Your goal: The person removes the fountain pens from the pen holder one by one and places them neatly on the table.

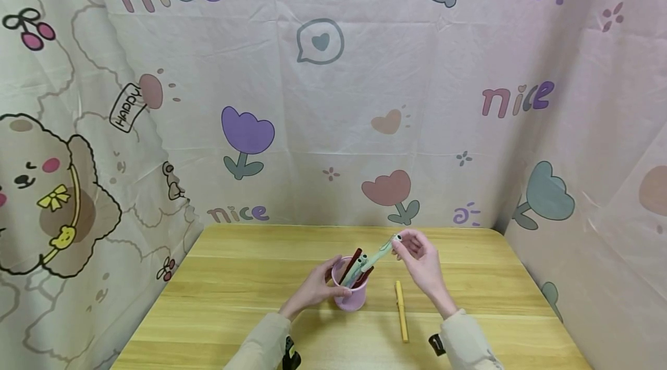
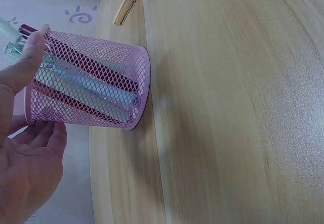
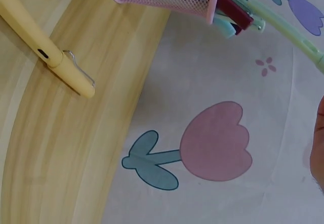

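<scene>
A pink mesh pen holder (image 1: 351, 301) stands on the table with several pens in it, among them dark red (image 1: 354, 260) and pale green ones. My left hand (image 1: 311, 290) grips its rim, thumb on the near side and fingers round the far side. Above the holder, my right hand (image 1: 421, 263) pinches the top end of a light green pen (image 1: 382, 252). That pen slants down to the left, its lower part overlapping the holder's mouth in the head view. In the left wrist view the pens' lower lengths show through the mesh (image 2: 91, 77).
A yellow pen (image 1: 401, 312) with a metal clip lies on the wooden table (image 1: 250, 266), right of the holder and close below my right forearm. Behind and at both sides hangs a printed cloth (image 1: 323, 98), meeting the table's back edge.
</scene>
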Tool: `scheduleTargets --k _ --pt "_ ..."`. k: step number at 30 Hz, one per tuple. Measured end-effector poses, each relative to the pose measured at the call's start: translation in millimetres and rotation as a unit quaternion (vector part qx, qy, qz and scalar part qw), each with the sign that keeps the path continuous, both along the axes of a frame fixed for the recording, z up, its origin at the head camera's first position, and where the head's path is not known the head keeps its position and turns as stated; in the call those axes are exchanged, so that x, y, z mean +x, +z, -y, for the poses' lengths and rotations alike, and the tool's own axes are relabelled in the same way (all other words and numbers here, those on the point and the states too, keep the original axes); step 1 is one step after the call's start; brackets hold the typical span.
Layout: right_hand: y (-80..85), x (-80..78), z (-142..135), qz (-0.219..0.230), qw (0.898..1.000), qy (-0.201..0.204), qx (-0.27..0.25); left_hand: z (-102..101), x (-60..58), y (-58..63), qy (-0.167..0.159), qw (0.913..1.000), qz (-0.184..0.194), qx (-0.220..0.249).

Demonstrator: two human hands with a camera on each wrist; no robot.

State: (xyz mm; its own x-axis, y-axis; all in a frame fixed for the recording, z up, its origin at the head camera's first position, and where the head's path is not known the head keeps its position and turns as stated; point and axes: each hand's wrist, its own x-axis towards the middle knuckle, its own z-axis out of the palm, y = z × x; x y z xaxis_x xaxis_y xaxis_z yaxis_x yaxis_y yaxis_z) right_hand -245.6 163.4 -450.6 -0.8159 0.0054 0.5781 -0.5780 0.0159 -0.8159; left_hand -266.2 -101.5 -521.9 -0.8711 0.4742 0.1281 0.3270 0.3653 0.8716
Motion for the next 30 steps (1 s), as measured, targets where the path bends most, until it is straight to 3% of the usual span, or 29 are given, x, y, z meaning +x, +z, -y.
scheduleTargets --k 8,13,21,30 --pt "2.9 -3.7 -10 -0.018 0.999 0.019 -0.044 0 1.5 -0.1 -0.003 1.0000 -0.008 0.004" --pt "2.8 -5.6 -17 -0.014 0.999 0.026 -0.027 0 1.2 0.4 -0.005 0.9999 -0.015 0.001" --pt "-3.8 -7.4 -26 0.048 0.998 0.030 0.032 0 0.7 -0.5 -0.003 1.0000 0.000 0.006" --pt "-15.8 -7.0 -33 0.128 0.989 -0.021 0.073 0 1.6 1.0 -0.007 0.9999 -0.002 0.013"
